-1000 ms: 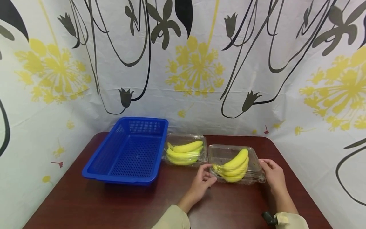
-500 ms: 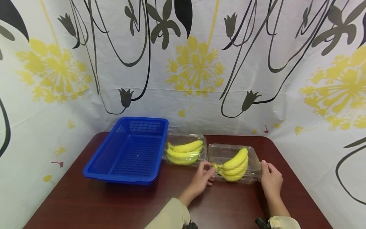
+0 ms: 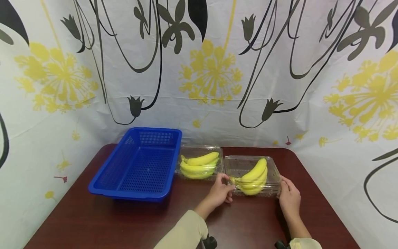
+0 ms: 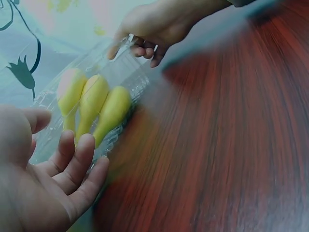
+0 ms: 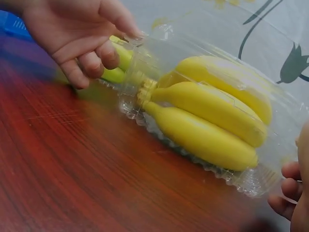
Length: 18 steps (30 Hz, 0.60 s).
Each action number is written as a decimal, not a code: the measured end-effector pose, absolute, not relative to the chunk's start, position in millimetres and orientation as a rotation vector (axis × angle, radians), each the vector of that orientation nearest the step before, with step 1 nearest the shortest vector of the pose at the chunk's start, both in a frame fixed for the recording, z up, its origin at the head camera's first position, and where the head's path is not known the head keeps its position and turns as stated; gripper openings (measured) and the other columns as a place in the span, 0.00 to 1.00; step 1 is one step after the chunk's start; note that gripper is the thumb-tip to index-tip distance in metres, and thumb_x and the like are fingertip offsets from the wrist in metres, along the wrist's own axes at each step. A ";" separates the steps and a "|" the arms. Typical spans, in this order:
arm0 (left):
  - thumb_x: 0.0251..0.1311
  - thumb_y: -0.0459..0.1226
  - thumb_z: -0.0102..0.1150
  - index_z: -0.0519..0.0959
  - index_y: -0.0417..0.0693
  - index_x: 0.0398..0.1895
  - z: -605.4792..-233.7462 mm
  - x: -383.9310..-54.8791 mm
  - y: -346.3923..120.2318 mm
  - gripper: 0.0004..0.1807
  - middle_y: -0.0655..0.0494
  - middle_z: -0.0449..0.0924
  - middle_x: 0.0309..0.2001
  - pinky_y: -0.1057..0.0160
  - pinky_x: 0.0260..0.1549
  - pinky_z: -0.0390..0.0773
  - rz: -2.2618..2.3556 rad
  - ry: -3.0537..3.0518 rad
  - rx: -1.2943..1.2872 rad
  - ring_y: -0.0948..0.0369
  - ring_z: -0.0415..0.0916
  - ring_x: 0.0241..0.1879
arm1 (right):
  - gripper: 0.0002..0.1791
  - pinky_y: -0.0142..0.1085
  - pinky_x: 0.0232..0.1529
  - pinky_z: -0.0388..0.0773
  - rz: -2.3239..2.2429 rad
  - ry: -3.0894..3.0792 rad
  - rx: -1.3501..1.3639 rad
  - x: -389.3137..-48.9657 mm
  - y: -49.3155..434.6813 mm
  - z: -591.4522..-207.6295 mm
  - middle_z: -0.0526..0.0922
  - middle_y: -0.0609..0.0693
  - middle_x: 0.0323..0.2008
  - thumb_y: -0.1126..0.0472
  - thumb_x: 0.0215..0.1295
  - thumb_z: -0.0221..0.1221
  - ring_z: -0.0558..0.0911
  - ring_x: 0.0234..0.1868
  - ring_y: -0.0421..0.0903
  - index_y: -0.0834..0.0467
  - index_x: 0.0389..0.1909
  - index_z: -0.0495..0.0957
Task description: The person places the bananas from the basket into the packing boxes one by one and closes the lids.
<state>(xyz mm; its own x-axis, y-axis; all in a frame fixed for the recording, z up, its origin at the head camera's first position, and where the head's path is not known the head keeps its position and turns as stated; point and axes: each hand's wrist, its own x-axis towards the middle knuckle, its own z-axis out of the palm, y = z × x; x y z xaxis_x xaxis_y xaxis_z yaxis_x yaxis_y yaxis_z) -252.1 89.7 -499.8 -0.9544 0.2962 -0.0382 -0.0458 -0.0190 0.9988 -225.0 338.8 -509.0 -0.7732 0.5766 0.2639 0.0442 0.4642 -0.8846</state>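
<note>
A clear plastic clamshell container [image 3: 273, 172] with a bunch of yellow bananas [image 3: 253, 178] inside lies on the right of the table, its lid down. My left hand [image 3: 218, 192] holds the front left corner of the container, several fingers curled below it. At the front right corner my right hand [image 3: 290, 200] grips the container's edge. The left wrist view shows the right hand [image 4: 154, 26] with fingers curled below the rim. In the right wrist view, a digit of the left hand [image 5: 72, 34] meets the container's corner.
A second clear clamshell container [image 3: 189, 151] holding another banana bunch [image 3: 199, 166] lies just to the left. Beyond it, at the table's left, stands a blue plastic basket [image 3: 144, 173] with perforated walls. A patterned cloth [image 3: 199, 121] hangs behind the dark red table [image 3: 130, 224].
The right hand has come left, pushing in the container's right side. The container has shifted slightly left and back. The left hand keeps near its front left corner, with its fingers drawn closer in.
</note>
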 end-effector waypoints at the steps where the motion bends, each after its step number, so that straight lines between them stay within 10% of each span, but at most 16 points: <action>1: 0.62 0.32 0.58 0.64 0.47 0.50 -499.6 -252.3 90.3 0.17 0.54 0.70 0.16 0.57 0.17 0.80 2.078 1.991 0.240 0.61 0.71 0.12 | 0.18 0.28 0.20 0.69 1.298 -2.165 -0.504 -225.3 338.8 -509.7 0.73 0.47 0.18 0.57 0.75 0.45 0.71 0.19 0.37 0.57 0.53 0.80; 18: 0.58 0.24 0.45 0.60 0.44 0.49 -497.6 -247.2 100.1 0.17 0.44 0.82 0.22 0.53 0.20 0.82 2.238 1.783 0.093 0.55 0.78 0.12 | 0.18 0.31 0.24 0.66 1.178 -2.188 -0.434 -223.8 335.2 -511.5 0.72 0.49 0.21 0.61 0.77 0.41 0.69 0.21 0.37 0.59 0.56 0.77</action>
